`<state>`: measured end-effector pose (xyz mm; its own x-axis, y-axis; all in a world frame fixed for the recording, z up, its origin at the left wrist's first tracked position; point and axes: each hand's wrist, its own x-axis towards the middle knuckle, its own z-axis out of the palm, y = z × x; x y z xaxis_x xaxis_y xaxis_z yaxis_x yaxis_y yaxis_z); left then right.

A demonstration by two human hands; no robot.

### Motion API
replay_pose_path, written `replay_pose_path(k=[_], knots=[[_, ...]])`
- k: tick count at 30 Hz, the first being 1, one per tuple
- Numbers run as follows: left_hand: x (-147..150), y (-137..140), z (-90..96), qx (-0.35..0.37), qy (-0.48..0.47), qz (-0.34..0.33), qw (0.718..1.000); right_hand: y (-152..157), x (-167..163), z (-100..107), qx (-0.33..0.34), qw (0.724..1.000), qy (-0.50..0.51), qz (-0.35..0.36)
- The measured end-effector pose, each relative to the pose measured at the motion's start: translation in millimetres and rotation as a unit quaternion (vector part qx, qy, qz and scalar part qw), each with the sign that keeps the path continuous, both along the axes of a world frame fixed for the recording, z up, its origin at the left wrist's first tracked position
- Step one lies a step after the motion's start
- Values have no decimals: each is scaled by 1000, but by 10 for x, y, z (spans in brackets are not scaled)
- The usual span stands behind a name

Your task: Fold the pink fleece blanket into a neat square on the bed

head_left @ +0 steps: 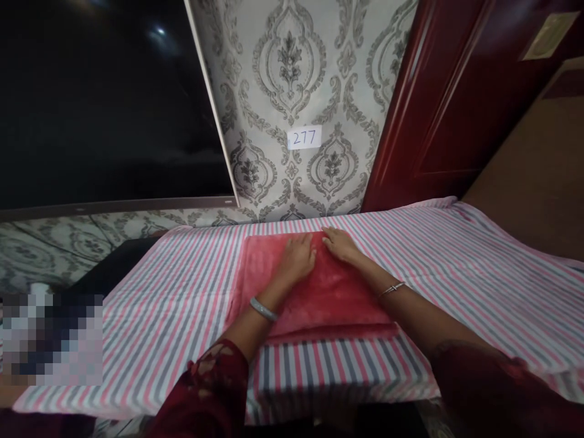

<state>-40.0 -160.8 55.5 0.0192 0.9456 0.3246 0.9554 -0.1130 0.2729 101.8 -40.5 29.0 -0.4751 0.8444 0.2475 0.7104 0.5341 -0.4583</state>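
A red plush cloth (328, 304), folded into a flat rectangle, lies on a striped sheet (187, 298). My left hand (297, 258) rests on its upper middle, palm down with fingers stretched forward. Close to the cloth's far right corner, my right hand (340, 244) lies on it with the fingers extended. Neither hand grips anything visible. Along the near edge of the cloth the folded layers show.
A large dark television screen (104, 109) stands at the left behind the table. Patterned wallpaper (289, 67) carries a paper marked 277 (305, 137). On the right are a dark red door (438, 115) and a brown panel (538, 164). A pixelated patch covers the lower left.
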Motion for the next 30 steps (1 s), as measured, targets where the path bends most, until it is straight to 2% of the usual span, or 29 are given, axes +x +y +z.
replay_pose_path(k=[3, 7, 10, 13, 20, 24, 26, 30], knots=[[-287, -26, 96, -66, 57, 93, 992, -114, -47, -170, 15, 998, -35, -42], [-569, -37, -43, -102, 72, 155, 980, -245, -43, -384, 50, 994, -52, -88], [-638, 11, -184, -96, 61, 162, 980, -259, -11, -442, 54, 994, -42, -84], [-668, 69, -250, -105, 41, 162, 980, -238, 18, -438, 40, 995, -37, -81], [-671, 25, -242, -61, 66, 179, 980, -269, 26, -421, 51, 995, -29, -76], [-670, -31, -206, -75, 83, 198, 974, -309, 24, -392, 57, 995, -42, -73], [-742, -35, -188, -89, 59, 209, 972, -327, 25, -378, 64, 994, -54, -75], [-1081, -16, -142, -85, -101, 258, 957, -358, 16, -358, 71, 990, -82, -86]])
